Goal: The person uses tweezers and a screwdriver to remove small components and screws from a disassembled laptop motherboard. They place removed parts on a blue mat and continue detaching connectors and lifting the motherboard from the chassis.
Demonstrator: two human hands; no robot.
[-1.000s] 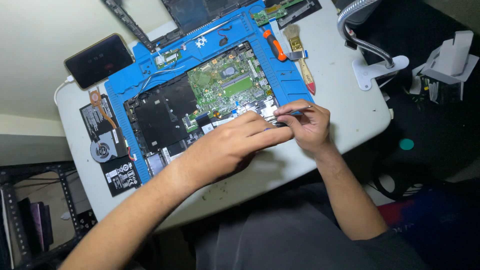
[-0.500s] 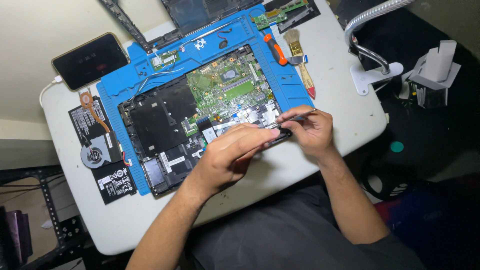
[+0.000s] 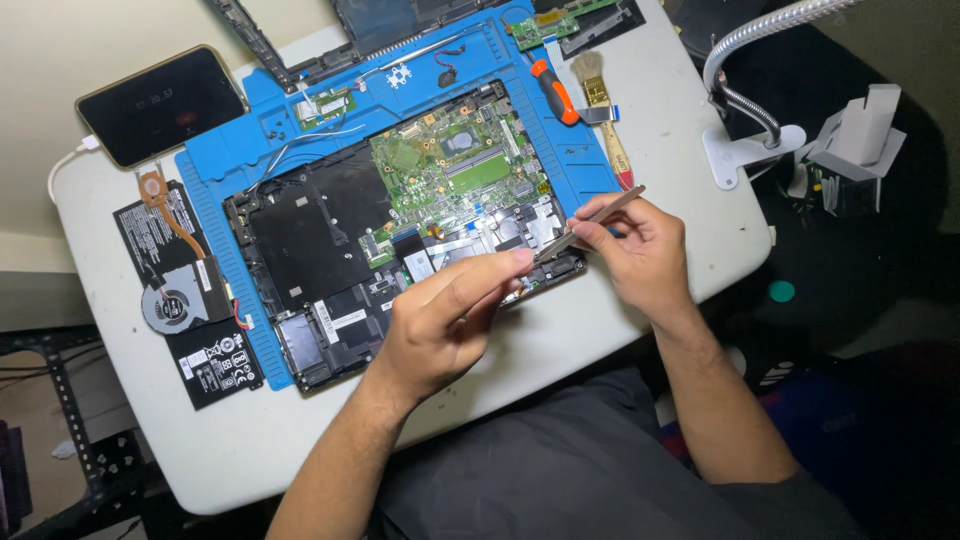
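An opened laptop (image 3: 400, 240) lies bottom-up on a blue work mat (image 3: 240, 160) spread over the white bench (image 3: 250, 440). Its green circuit board (image 3: 455, 170) is bare, with a black sheet covering the part to the left of it. The right hand (image 3: 640, 250) pinches a pair of metal tweezers (image 3: 590, 222) in a closed grip, tips angled down toward the laptop's near edge. The left hand (image 3: 445, 320) reaches in with its fingers (image 3: 490, 270) stretched out, the fingertips meeting the tweezers' tip; whether it grasps anything there is too small to tell. Both hands lie over the laptop's near right corner and hide what is under them.

Around the work: one phone (image 3: 160, 105) with a dark screen and a white cable at the far left, one cooling fan (image 3: 175, 300) with a copper pipe lying on two black slabs left of the mat, one orange-handled screwdriver (image 3: 553, 92) and one brush (image 3: 605, 120) side by side on the mat's right edge, and one small green board (image 3: 545, 25) at the far edge. A gooseneck lamp base (image 3: 745, 150) stands on the bench's right corner, clear of the hands.
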